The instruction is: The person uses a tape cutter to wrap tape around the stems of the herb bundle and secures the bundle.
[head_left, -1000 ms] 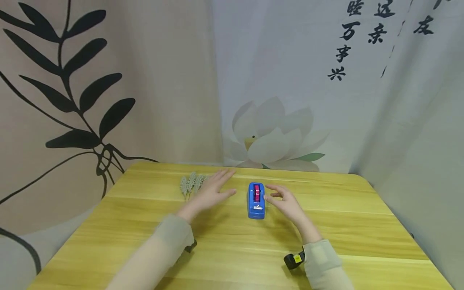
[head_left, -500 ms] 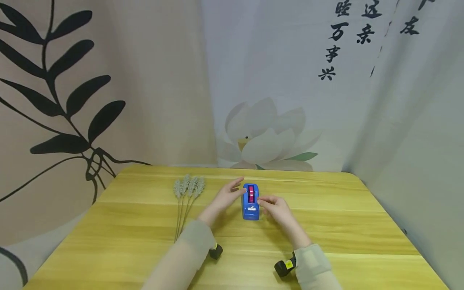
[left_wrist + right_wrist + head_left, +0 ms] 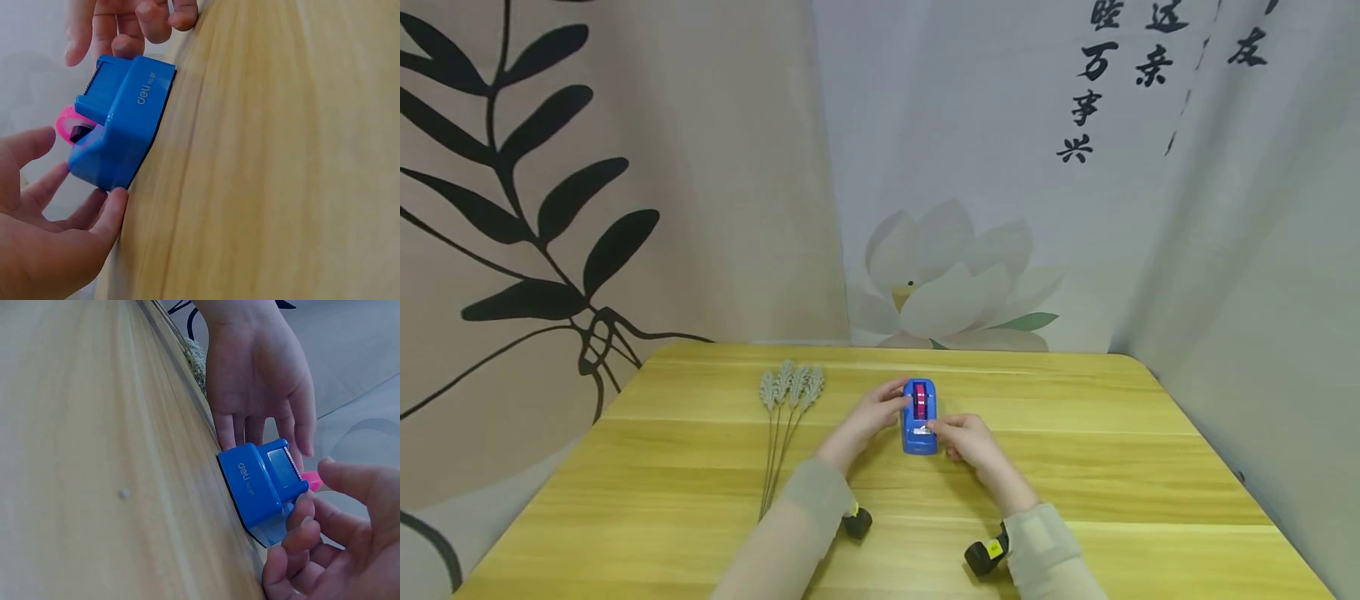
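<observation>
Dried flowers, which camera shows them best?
The head view: you see the flowers, heads and stems. The right wrist view catches only a pale patch; the left wrist view shows none.

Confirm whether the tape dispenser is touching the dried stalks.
Apart. The head view shows tabletop and the left hand between the blue tape dispenser and the dried stalks.

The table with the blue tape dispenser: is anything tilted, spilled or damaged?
Nothing looks tilted or damaged: the blue tape dispenser stands upright on the table. Only a pale speck in the right wrist view looks odd; its nature is unclear.
</observation>
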Demonstrator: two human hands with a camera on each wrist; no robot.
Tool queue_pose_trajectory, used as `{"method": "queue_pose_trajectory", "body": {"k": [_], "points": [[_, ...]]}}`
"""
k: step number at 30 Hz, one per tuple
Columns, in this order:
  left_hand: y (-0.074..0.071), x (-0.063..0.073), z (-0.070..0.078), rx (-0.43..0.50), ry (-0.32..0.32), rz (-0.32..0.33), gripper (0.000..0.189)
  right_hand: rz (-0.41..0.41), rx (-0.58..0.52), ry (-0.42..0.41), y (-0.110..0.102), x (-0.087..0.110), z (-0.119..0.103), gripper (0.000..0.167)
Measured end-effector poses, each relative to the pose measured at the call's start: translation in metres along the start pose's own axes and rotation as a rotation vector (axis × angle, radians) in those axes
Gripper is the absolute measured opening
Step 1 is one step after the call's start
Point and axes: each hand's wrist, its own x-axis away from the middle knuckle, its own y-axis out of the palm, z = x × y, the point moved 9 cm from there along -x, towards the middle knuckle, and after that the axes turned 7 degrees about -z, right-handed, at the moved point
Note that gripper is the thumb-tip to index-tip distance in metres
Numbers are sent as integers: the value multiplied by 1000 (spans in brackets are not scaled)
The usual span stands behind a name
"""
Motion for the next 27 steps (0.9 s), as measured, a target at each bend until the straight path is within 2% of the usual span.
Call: {"method": "queue_pose_trajectory", "body": {"k": [7, 11, 19, 27], "points": [[-1, -3, -7, -32, 12, -58, 58, 35, -7, 44, 5, -4, 6, 30], [-1, -3, -6, -57, 21, -82, 60, 55, -1, 38, 5, -4, 6, 26], [-2, -7, -9, -133, -1, -66, 66, 101, -36, 59, 7, -6, 8, 24], [0, -6, -6, -135, 17, -72, 66, 175, -62, 98, 7, -7, 12, 27]]}}
